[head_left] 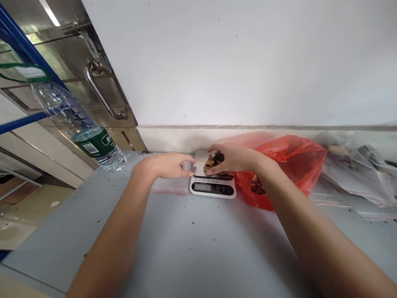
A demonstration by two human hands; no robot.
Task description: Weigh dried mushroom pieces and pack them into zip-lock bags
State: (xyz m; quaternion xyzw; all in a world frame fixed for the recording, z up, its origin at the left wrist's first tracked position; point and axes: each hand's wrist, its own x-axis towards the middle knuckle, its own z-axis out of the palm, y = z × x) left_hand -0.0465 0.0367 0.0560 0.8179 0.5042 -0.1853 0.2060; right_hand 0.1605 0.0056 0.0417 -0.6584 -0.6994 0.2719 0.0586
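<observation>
A small white digital kitchen scale (196, 192) sits on the grey table against the wall, its display faintly lit. Dark brown and tan dried pieces (211, 162), perhaps dried mushroom slices, are at its weighing plate. My right hand (237, 157) comes from the right and curls its fingers and thumb round these pieces; the palm hides some of them. At the scale's left edge is my left hand (167, 164), thumb and forefinger apart with nothing seen between them. Beneath it lie clear zip bags (167, 186). A red plastic bag (297, 169) with more dried pieces stands right of the scale.
A large water bottle (93, 138) with a green label stands at the table's left. Clear bags (356, 182), some holding things, lie at the right. Dark crumbs are scattered over the table (192, 248). Beyond the left edge are a metal door handle (101, 93) and blue frame.
</observation>
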